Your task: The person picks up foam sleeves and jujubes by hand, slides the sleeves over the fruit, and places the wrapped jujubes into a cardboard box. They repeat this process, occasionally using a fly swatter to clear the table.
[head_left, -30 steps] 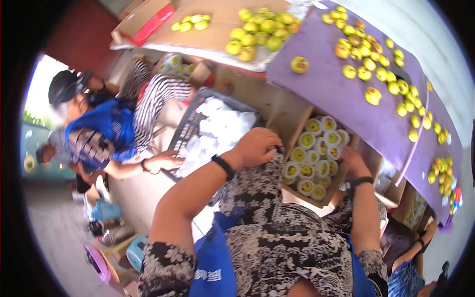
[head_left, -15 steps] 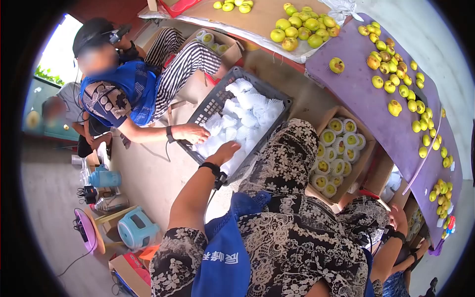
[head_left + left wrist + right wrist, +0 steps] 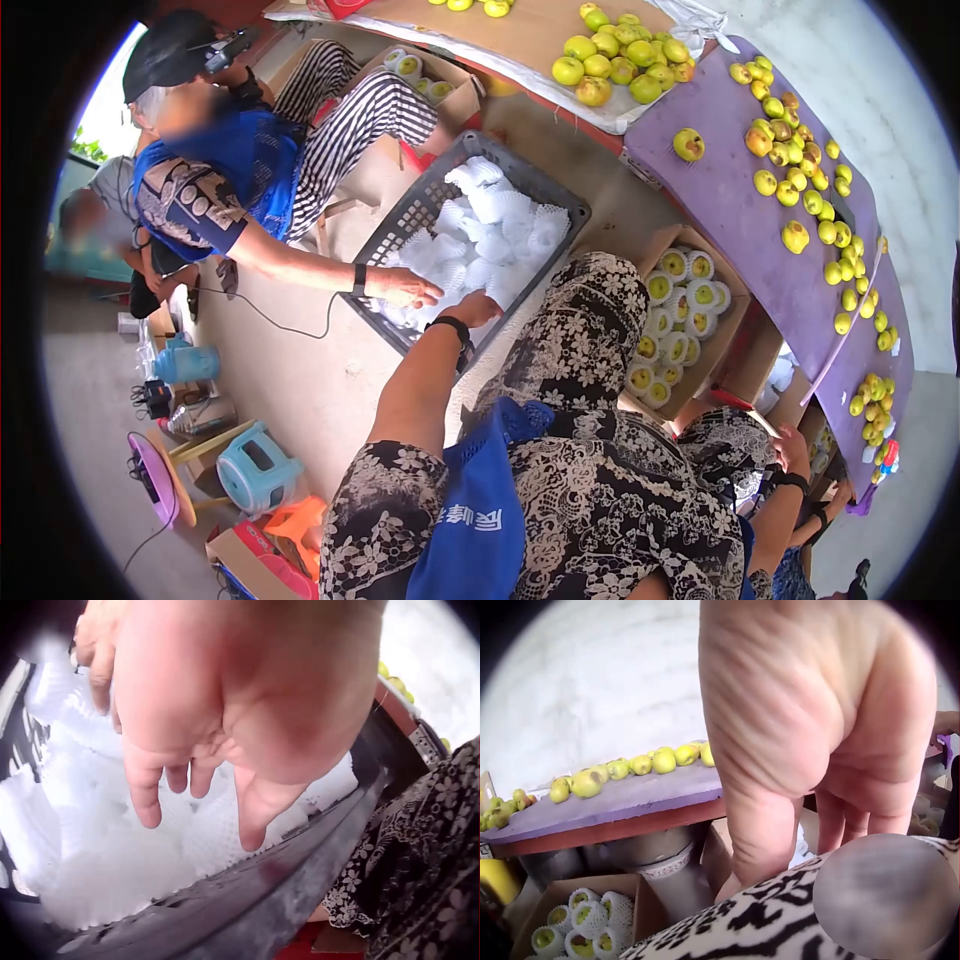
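White foam nets [image 3: 495, 205] [image 3: 97, 817] fill a dark plastic crate [image 3: 582, 212]. Over the crate's near side is my left hand [image 3: 475, 310] [image 3: 247, 697], fingers spread and pointing down at the nets, none gripped. Beside it another person's hand [image 3: 402, 287] reaches over the same nets. My right hand [image 3: 792, 452] [image 3: 802, 712] is beyond my patterned trouser leg [image 3: 780, 907], by a cardboard box [image 3: 745, 372]. Its fingers extend downward, tips partly hidden behind the cloth; no held thing shows.
An open box [image 3: 725, 335] of foam-wrapped fruit stands right of my knee. Loose yellow-green fruit [image 3: 795, 237] lies on a purple-covered table [image 3: 690, 205]. A seated person in a blue vest [image 3: 270, 170] is at the left, with a blue stool [image 3: 258, 470] lower down.
My left hand has moved from above my knee, left and down to the crate's nets. My right hand has moved away from the wrapped fruit box, toward the lower right.
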A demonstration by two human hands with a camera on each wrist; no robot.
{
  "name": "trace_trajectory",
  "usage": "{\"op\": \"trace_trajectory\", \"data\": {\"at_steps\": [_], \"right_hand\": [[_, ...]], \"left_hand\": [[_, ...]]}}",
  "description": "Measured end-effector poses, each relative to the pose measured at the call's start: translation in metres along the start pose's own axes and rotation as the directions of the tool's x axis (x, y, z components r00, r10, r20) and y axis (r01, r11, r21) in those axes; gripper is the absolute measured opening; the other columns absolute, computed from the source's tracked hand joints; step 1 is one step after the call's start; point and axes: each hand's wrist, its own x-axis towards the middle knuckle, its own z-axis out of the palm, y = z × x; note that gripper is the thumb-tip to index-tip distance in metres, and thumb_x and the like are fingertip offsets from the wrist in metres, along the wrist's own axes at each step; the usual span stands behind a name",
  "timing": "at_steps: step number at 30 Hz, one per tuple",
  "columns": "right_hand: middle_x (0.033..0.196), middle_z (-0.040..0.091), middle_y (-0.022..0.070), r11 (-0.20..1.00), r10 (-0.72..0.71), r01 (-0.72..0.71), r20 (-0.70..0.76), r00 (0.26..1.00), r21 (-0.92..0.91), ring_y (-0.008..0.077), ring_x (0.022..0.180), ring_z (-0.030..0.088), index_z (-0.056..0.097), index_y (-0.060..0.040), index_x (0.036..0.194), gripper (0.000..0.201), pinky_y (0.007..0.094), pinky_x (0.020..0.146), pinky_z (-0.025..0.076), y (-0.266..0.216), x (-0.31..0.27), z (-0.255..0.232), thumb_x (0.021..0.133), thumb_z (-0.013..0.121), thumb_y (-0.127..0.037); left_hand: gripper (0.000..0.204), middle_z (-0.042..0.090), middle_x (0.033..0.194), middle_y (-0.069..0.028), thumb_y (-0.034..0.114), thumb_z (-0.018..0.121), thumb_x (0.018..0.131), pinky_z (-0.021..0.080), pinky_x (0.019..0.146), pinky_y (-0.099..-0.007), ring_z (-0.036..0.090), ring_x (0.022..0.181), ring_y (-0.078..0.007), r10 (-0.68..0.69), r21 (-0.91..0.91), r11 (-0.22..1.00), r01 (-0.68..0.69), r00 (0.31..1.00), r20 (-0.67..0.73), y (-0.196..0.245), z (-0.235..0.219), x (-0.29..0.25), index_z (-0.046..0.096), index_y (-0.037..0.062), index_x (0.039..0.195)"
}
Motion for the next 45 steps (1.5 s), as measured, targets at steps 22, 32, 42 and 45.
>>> {"op": "trace_trajectory", "data": {"at_steps": [22, 32, 42, 45], "right_hand": [[0.110, 0.064, 0.0113, 0.423, -0.880, 0.900, 0.191, 0.435, -0.100, 0.0238, 0.099, 0.064, 0.060, -0.0036, 0.119, 0.036, 0.0331, 0.085, 0.052, -0.236, -0.129, 0.185, 0.084, 0.068, -0.010], [0.101, 0.061, 0.0082, 0.392, -0.911, 0.873, 0.255, 0.324, 0.291, 0.0177, 0.095, 0.060, 0.057, -0.0045, 0.109, 0.029, 0.0308, 0.078, 0.053, -0.268, -0.234, 0.215, 0.082, 0.066, -0.009], [0.095, 0.061, 0.0017, 0.461, -0.884, 0.662, 0.246, 0.397, 0.591, 0.0090, 0.089, 0.058, 0.058, -0.0027, 0.105, 0.017, 0.0257, 0.074, 0.050, -0.219, -0.207, 0.205, 0.088, 0.056, -0.005], [0.095, 0.059, -0.0003, 0.469, -0.875, 0.586, 0.255, 0.412, 0.661, 0.0069, 0.085, 0.056, 0.058, -0.0033, 0.104, 0.014, 0.0249, 0.074, 0.048, -0.212, -0.197, 0.201, 0.091, 0.054, -0.003]], "left_hand": [[0.028, 0.056, 0.089, -0.0006, -0.003, 0.070, 0.078, 0.049, 0.076, -0.0251, 0.056, 0.084, -0.0100, -0.234, -0.705, 0.545, -0.453, 0.726, -0.647, 0.178, -0.156, -0.112, 0.047, 0.0091, 0.089], [0.046, 0.051, 0.112, -0.0100, -0.015, 0.057, 0.077, 0.050, 0.089, -0.0323, 0.057, 0.107, -0.0172, 0.155, -0.707, 0.274, -0.652, 0.755, -0.637, 0.358, -0.150, -0.135, 0.036, 0.0074, 0.111], [0.033, 0.057, 0.118, -0.0091, -0.001, 0.049, 0.095, 0.044, 0.095, -0.0270, 0.056, 0.109, -0.0140, 0.290, -0.539, 0.535, -0.651, 0.740, -0.607, 0.379, -0.132, -0.128, 0.051, 0.0005, 0.127], [0.028, 0.061, 0.113, -0.0073, 0.008, 0.046, 0.099, 0.045, 0.094, -0.0283, 0.058, 0.105, -0.0144, 0.241, -0.730, 0.345, -0.590, 0.807, -0.538, 0.386, -0.132, -0.132, 0.053, 0.0008, 0.125]]}}
